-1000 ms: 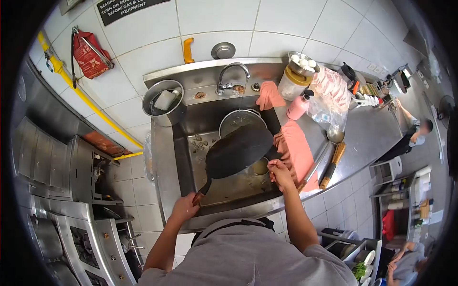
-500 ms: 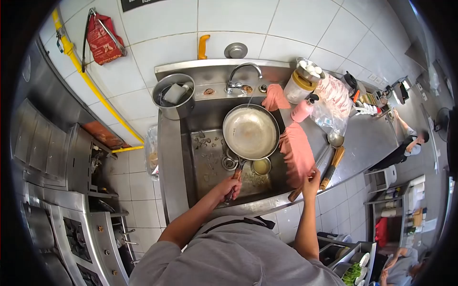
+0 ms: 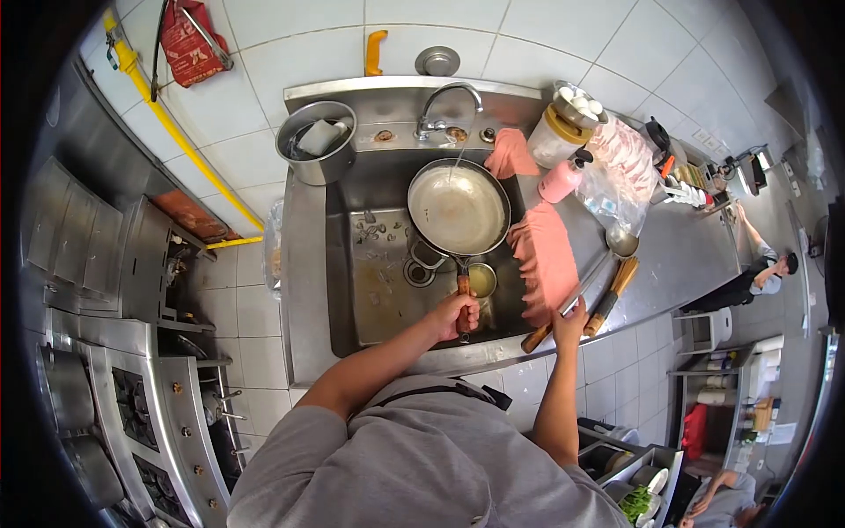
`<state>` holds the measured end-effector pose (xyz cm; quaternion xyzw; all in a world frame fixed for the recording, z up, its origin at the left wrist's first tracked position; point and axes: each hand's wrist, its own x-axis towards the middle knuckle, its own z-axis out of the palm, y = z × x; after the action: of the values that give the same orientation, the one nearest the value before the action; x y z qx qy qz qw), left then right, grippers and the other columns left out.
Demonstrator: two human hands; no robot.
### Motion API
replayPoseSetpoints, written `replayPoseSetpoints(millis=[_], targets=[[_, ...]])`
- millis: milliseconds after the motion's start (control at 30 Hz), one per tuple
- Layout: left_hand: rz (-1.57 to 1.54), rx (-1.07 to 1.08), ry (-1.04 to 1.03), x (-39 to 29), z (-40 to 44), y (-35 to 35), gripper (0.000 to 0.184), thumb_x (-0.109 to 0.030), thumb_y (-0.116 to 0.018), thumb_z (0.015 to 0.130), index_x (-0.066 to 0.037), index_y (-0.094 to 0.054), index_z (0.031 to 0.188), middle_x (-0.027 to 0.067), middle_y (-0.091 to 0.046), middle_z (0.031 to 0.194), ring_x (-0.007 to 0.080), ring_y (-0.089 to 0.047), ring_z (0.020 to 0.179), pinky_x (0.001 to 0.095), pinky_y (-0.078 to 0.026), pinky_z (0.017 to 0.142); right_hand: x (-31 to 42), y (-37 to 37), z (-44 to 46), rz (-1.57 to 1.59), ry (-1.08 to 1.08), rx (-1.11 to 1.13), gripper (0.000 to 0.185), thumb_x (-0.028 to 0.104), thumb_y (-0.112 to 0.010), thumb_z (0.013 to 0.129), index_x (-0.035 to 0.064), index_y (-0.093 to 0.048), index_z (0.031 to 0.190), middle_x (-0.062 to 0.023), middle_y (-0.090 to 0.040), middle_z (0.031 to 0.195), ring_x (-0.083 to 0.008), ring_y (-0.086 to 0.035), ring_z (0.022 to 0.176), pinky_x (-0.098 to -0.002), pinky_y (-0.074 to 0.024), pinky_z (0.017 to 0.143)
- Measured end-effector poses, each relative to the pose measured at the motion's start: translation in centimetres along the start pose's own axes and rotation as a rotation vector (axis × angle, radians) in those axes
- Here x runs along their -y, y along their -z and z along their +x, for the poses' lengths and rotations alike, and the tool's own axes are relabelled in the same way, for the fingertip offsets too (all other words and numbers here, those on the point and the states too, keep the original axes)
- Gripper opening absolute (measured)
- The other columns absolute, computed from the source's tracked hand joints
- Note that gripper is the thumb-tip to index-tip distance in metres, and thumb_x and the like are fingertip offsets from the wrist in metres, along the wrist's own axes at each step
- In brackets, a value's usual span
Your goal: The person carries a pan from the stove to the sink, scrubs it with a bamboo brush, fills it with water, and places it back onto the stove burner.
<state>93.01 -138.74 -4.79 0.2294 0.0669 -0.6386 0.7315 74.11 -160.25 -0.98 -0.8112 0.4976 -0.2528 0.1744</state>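
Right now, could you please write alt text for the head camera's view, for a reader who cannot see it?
A person's left hand holds a wide pan by its wooden handle under a thin stream from a faucet over a steel sink. The right hand is at a ladle beside a pink cloth on the counter.

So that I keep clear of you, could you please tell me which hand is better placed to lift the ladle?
Right, probably: the right hand is at the ladle's handle, while the left hand grips the pan's handle.
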Motion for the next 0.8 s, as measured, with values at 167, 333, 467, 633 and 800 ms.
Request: replayPoseSetpoints(millis=[167, 333, 467, 633, 800], targets=[[-0.031, 0.088, -0.02, 1.5, 1.0, -0.2, 0.012, -0.015, -0.053, 0.089, -0.015, -0.048, 0.099, -0.0013, -0.045, 0.065, 0.0137, -0.046, 0.053, 0.0306, -0.042, 0.051, -2.6, 0.3, 1.7, 0.48, -0.154, 0.181, 0.06, 0.01, -0.064, 0.073, -0.0025, -0.042, 0.127, -0.0155, -0.058, 0.091, -0.0287, -0.058, 0.075, -0.0362, -0.049, 0.069], [0.089, -0.129, -0.04, 1.5, 0.7, -1.0, 0.017, -0.024, -0.06, 0.089, -0.013, -0.049, 0.098, 0.0015, -0.054, 0.07, 0.0181, -0.055, 0.058, 0.0348, -0.048, 0.054, 2.3, 8.9, 1.1, 1.199, -0.598, 0.468, 0.046, 0.008, -0.058, 0.077, 0.0003, -0.045, 0.12, -0.0015, -0.052, 0.076, -0.0138, -0.05, 0.062, -0.027, -0.0428, 0.053], [0.174, -0.267, -0.089, 2.4, -2.0, -0.8, 0.022, -0.025, -0.06, 0.089, -0.01, -0.05, 0.1, 0.0042, -0.059, 0.079, 0.0217, -0.06, 0.067, 0.0372, -0.051, 0.06, -1.1, 13.7, -0.4, 1.168, -0.539, 0.654, 0.038, 0.003, -0.057, 0.077, 0.0008, -0.047, 0.114, -0.0038, -0.051, 0.072, -0.0151, -0.053, 0.058, -0.0271, -0.0438, 0.051], [0.168, -0.229, -0.211, 3.1, -4.8, -0.9, 0.022, -0.018, -0.055, 0.091, -0.009, -0.05, 0.11, 0.0044, -0.061, 0.09, 0.0207, -0.062, 0.074, 0.0361, -0.051, 0.063, -7.0, 17.9, -4.1, 0.875, -0.428, 0.821, 0.041, 0.0, -0.058, 0.077, 0.0015, -0.047, 0.116, -0.0047, -0.055, 0.073, -0.0138, -0.055, 0.055, -0.0256, -0.0452, 0.049], [0.397, -0.44, -0.438, 4.5, -4.9, -1.6, 0.033, -0.011, -0.056, 0.09, -0.007, -0.048, 0.121, 0.0032, -0.061, 0.097, 0.0139, -0.06, 0.081, 0.0302, -0.05, 0.068, -3.3, 17.5, -3.9, 0.702, -0.368, 0.876, 0.039, -0.003, -0.058, 0.078, 0.002, -0.05, 0.116, -0.0022, -0.052, 0.071, -0.0112, -0.054, 0.054, -0.0245, -0.044, 0.047]])
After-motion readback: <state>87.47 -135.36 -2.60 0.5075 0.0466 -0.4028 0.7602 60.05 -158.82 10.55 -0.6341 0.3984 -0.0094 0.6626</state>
